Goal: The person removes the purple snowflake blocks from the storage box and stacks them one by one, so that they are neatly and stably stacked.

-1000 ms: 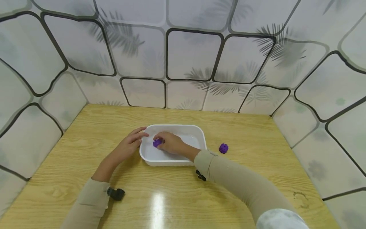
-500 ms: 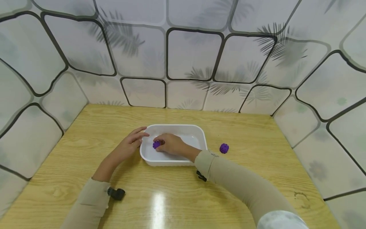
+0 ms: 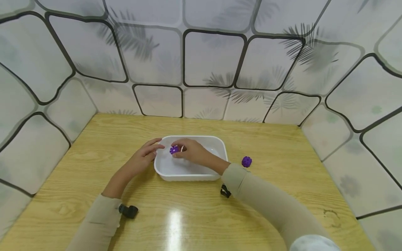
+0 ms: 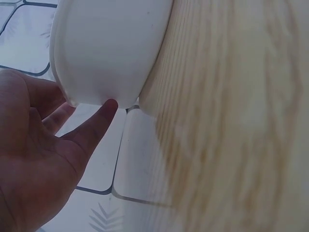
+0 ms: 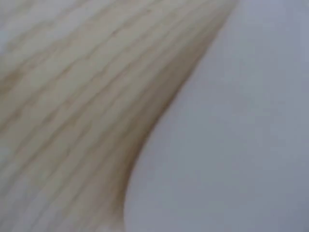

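A white plastic tray [image 3: 188, 177] with rounded corners and raised walls sits on the table. My left hand [image 3: 142, 158] is at the tray's left end, fingers over the rim; in the left wrist view the thumb [image 4: 104, 113] presses the outer wall. Inside the tray's outline, my right hand [image 3: 196, 152] pinches a small purple notched ball [image 3: 173, 150] between thumb and fingers. Another purple notched ball [image 3: 246, 161] lies on the table to the right of the tray. The right wrist view shows only the tray wall [image 5: 227, 145] and wood grain, with the hand out of sight.
The light wooden table [image 3: 157, 216] meets patterned walls [image 3: 210, 59] at the back and both sides. A black wrist camera [image 3: 128, 211] is strapped to the left sleeve, and another black device [image 3: 225, 191] shows under the right sleeve.
My right hand has moved toward the tray's far side, carrying the pinched purple ball with it. The left hand stays at the tray's left end, and the ball on the table stays put.
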Available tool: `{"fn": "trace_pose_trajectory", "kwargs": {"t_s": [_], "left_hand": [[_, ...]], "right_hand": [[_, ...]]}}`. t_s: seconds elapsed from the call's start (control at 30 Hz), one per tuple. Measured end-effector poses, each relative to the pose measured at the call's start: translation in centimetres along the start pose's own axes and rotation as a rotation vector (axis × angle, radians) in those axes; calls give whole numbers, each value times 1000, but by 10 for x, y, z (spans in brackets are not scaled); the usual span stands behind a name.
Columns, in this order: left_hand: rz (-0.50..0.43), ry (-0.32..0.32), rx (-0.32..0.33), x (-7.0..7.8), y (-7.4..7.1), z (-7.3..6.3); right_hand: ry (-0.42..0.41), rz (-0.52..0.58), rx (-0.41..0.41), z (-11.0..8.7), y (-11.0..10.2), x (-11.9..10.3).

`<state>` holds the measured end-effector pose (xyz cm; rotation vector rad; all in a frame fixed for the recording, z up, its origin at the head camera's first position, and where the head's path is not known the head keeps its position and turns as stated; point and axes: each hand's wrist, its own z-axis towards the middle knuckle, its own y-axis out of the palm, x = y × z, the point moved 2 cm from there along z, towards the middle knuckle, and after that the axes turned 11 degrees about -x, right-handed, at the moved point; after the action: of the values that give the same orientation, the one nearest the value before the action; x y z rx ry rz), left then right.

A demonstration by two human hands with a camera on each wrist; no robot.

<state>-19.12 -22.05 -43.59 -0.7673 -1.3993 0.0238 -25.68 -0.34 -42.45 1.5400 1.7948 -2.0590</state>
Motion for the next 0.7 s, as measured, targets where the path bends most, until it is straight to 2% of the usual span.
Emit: {"fn": "trace_pose_trajectory", "kwargs": {"t_s": [0.2, 0.4, 0.5, 0.7], "left_hand": [[3, -6, 0, 0, 0, 0], [5, 6, 6, -1, 0, -1], [7, 9, 7, -2, 0, -1], [18, 35, 11, 1, 1, -1]], "right_hand": [[-45, 60, 58, -30, -16, 1], [-43, 113, 129, -68, -24, 18], [-19, 143, 149, -89, -28, 27], [87, 162, 212, -130, -41, 46]]}}
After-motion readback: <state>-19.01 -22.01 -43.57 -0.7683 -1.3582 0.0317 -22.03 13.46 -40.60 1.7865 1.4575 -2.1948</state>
